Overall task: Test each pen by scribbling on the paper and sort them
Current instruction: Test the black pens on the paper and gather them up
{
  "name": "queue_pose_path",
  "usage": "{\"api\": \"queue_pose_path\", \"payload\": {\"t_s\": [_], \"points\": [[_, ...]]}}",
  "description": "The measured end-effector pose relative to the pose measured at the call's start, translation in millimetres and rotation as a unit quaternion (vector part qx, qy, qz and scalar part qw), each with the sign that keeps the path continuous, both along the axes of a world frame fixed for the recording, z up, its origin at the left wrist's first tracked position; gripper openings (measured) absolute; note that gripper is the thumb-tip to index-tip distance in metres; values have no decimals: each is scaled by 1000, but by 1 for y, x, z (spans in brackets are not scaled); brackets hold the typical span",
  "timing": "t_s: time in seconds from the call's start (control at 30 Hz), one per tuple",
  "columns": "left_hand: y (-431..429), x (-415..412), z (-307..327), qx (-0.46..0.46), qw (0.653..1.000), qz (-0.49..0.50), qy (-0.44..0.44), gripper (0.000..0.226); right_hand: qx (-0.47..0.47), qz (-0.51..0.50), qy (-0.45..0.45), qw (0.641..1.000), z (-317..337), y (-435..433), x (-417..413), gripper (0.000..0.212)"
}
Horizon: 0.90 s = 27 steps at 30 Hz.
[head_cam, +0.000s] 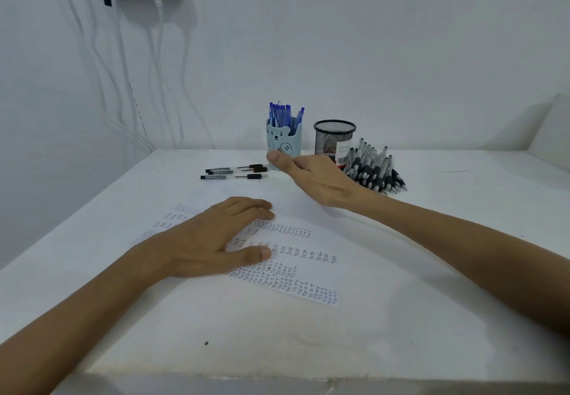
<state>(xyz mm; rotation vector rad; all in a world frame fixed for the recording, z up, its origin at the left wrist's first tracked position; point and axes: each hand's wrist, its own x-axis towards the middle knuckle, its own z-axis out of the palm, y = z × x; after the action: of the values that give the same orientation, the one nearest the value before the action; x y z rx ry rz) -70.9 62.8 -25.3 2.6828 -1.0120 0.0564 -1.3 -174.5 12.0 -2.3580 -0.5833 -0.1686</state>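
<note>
Rough along its near edge at the bottom of the frame, the white bench [401, 333] looks matte and slightly chalky. Just above it, left of centre, the left hand [212, 237] lies flat on the paper [308, 274], fingers [253, 206] straight and spread, pinning a thin white sheet crowded with rows of small dark scribbles. Above centre the right hand [314, 178] reaches toward three black pens [234, 172] lying side by side on the bench. Its thumb juts out, but the other fingers are tucked behind the back of the hand, so I cannot tell whether they grip a pen or nothing. Behind the thumb stands a pale blue bear cup [283, 138], smooth plastic, bristling with blue pens [282, 113]. To its right is a black mesh cup [334, 135], and right of that a heap [374, 169] of clear-barrelled pens with dark, rubbery-looking grips. The step in hand seems to be sorting a tested pen. To do it well, lay the slim round barrel parallel to its neighbours so it does not roll, keep the sheet pressed, and draw the next pen from the heap's edge without spilling the slippery pile.
</note>
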Motion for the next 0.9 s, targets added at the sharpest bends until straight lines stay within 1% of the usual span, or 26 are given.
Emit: {"api": "queue_pose_path", "payload": {"t_s": [0.03,0.1,0.17,0.2,0.27,0.3,0.37,0.43,0.47,0.53,0.6,0.67,0.77,0.83,0.9], "points": [[0,0,0,-4,1000,5,-4,68,27,9,5,1000,-1,-3,-1,69],[3,0,1,-14,1000,16,-3,72,112,18,24,993,-6,-9,0,67],[4,1,1,-17,1000,22,-6,72,194,2,38,980,-12,-15,1,61],[4,1,0,-15,1000,24,-10,72,217,-7,30,976,-14,-17,-1,59],[3,1,-1,-17,999,31,-18,75,230,-19,6,973,-17,-19,-7,58],[3,1,-1,-17,999,37,-20,77,245,-14,19,969,-18,-20,-9,60],[3,2,-1,-14,999,45,-20,80,282,23,105,953,-20,-24,-13,63],[3,2,-1,-12,999,49,-20,82,284,54,161,944,-24,-26,-15,58],[3,2,-1,-12,998,51,-20,82,275,63,169,944,-26,-26,-18,50],[4,2,-1,-14,998,53,-21,82,254,69,168,950,-30,-26,-21,28],[3,2,-2,-14,998,52,-24,81,248,65,188,948,-30,-27,-23,14],[3,2,-2,-16,998,51,-25,81,231,73,211,947,-27,-29,-24,13],[4,2,-2,-25,998,52,-21,80,205,86,211,952,-25,-29,-26,13],[3,3,-3,-27,998,49,-21,80,204,81,197,955,-27,-31,-27,13],[3,3,-3,-25,998,47,-21,79,181,80,164,966,-30,-32,-28,16]]}}
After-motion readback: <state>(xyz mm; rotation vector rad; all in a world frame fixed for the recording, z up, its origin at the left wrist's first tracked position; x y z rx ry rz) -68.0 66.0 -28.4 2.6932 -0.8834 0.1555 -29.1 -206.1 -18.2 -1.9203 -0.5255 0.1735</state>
